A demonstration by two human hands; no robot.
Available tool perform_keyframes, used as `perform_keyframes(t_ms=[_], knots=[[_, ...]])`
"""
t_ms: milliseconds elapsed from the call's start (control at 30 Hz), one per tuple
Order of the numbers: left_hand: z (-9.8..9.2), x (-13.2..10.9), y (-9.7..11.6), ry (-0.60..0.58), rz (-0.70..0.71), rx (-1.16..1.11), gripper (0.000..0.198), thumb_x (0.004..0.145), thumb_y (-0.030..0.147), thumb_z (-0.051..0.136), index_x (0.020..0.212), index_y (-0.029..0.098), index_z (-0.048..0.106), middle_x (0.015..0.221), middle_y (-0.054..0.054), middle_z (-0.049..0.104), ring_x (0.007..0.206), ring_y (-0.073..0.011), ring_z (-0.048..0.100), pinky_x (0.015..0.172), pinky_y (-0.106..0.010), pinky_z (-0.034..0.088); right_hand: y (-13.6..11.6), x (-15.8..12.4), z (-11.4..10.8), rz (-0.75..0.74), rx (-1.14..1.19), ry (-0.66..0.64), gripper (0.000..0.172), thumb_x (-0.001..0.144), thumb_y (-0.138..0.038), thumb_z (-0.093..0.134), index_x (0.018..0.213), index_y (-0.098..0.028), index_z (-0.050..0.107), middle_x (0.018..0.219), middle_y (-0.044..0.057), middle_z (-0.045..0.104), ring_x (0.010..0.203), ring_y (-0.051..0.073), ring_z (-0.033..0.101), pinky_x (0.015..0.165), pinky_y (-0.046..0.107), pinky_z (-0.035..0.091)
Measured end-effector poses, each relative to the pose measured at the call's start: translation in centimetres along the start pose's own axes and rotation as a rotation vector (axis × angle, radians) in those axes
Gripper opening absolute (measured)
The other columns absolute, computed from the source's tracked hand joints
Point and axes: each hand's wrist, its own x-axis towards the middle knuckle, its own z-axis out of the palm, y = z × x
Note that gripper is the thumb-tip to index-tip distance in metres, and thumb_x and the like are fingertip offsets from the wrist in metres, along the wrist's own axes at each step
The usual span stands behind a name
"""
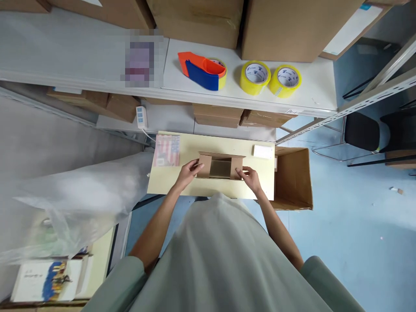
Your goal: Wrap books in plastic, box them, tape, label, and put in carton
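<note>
A small brown cardboard box [204,168] sits on the cream table [208,188] in front of me. Its end flaps are folded inward over the opening, and the dark inside shows between them. My left hand [188,174] pinches the left end of the box, thumb on the flap and fingers at the side. At the opposite end, my right hand [250,178] grips the right flap and side in the same way. A sheet with a red-and-white striped flag print [167,150] lies left of the box. To its right is a small white box [263,151].
An orange-and-blue tape dispenser [202,74] and two yellow tape rolls [255,77] stand on the shelf [234,93] beyond the table. A large open carton [294,177] adjoins the table's right end. Translucent plastic [81,195] bulges at left. A power strip [141,117] hangs below the shelf.
</note>
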Motion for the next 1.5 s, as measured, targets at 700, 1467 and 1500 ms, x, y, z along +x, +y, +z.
perform_keyframes(t_ms=[700, 1467, 1500], knots=[[-4.2, -0.6, -0.4, -0.101, 0.035, 0.213, 0.104, 0.074, 0.059, 0.097, 0.162, 0.026, 0.055, 0.157, -0.019, 0.069, 0.141, -0.0363, 0.071, 0.115, -0.054, 0.063, -0.8, -1.9, -0.4, -0.111, 0.163, -0.036, 0.08, 0.076, -0.065, 0.098, 0.143, -0.028, 0.075, 0.149, 0.015, 0.075, 0.121, 0.035, 0.08, 0.105, 0.056, 0.068], [-2.5, -0.1, 1.2, -0.048, 0.355, 0.675, 0.041, 0.108, 0.04, 0.063, 0.145, 0.03, 0.078, 0.168, -0.005, 0.064, 0.147, -0.0331, 0.069, 0.123, -0.047, 0.059, -1.0, -1.1, 1.4, -0.165, 0.047, 0.199, 0.055, 0.088, -0.077, 0.08, 0.11, -0.026, 0.081, 0.128, 0.012, 0.081, 0.104, 0.03, 0.081, 0.097, 0.051, 0.07], [-2.5, -0.2, 1.4, -0.046, 0.362, 0.669, 0.041, 0.109, 0.041, 0.062, 0.145, 0.03, 0.078, 0.168, -0.005, 0.064, 0.149, -0.0337, 0.068, 0.124, -0.048, 0.059, -1.2, -1.1, 1.4, -0.153, 0.057, 0.204, 0.055, 0.087, -0.076, 0.081, 0.111, -0.026, 0.082, 0.128, 0.012, 0.082, 0.105, 0.03, 0.081, 0.098, 0.052, 0.07]])
